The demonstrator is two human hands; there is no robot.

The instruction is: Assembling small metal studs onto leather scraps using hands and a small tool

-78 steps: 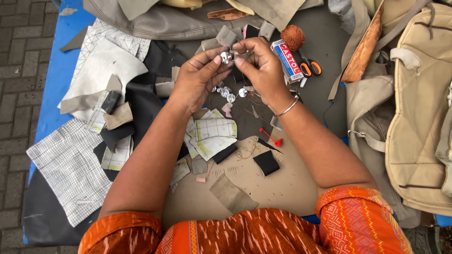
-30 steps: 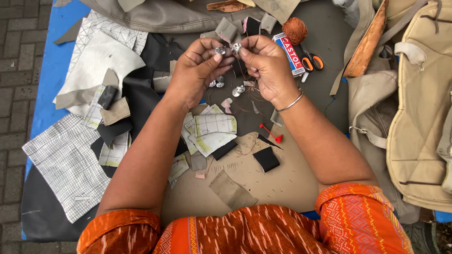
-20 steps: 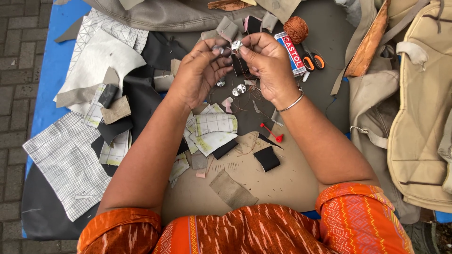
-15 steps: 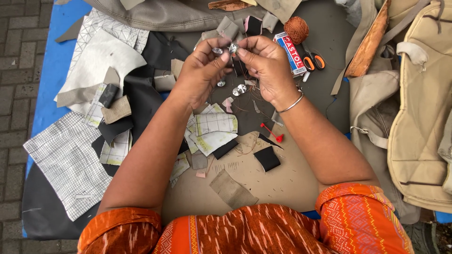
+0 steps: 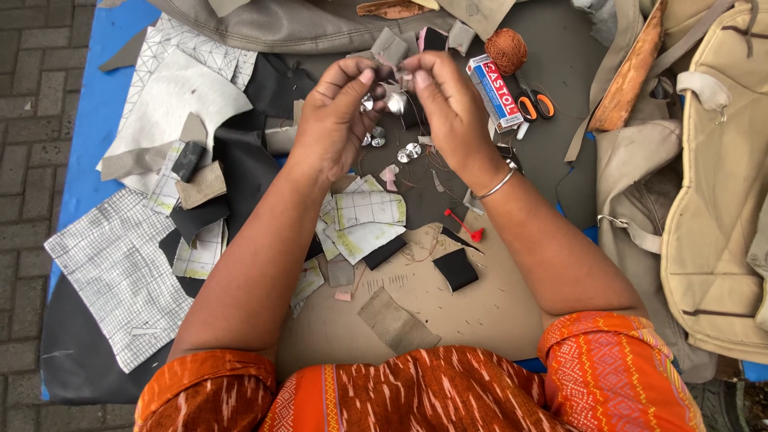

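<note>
My left hand (image 5: 332, 120) and right hand (image 5: 448, 100) meet above the desk (image 5: 480, 312), fingertips pinching a small round silver button (image 5: 395, 102). It is shiny and domed. More like it lie just below

A small round metal button (image 5: 394, 102), silvery and shiny, is held up in the air between the fingertips of both hands, above the cluttered surface; a bit of dark fabric shows at it (how it is joined cannot be told). Three more silvery buttons (image 5: 410, 151) lie loose on the dark surface just below
</note>
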